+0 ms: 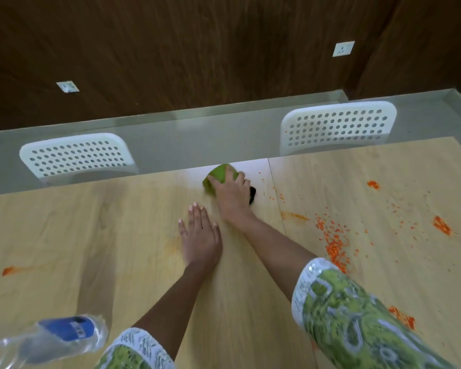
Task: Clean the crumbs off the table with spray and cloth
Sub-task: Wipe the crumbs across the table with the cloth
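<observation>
Crumbs (336, 246), orange, lie scattered mostly over the right half of the worktop (117, 235), with a dense patch near the right forearm, smaller clumps further right and at the near right edge, and one stray smear far left (8, 270). Green cloth (218, 175) sits bunched at the far edge of the worktop, near the middle, under the right hand (232, 194); the fingers curl over the wad and clamp it down, so this grip is closed on the cloth, likely so it can be dragged as one pad rather than spread flat. A dark bit shows at the hand's right side; can't tell what it is. Left hand (200, 235) lies flat, fingers straight and together, palm down on bare wood just beside the right wrist, holding nothing; reads as a brace while leaning far across. Spray bottle (51, 339), clear plastic with a blue label, is blurred at the near left corner, well apart from both hands, parked out of the wiping path. Cloth is positioned left of the main mess, so most crumbs look yet to be wiped. Two white perforated chairs (77, 155) stand behind the far edge.
</observation>
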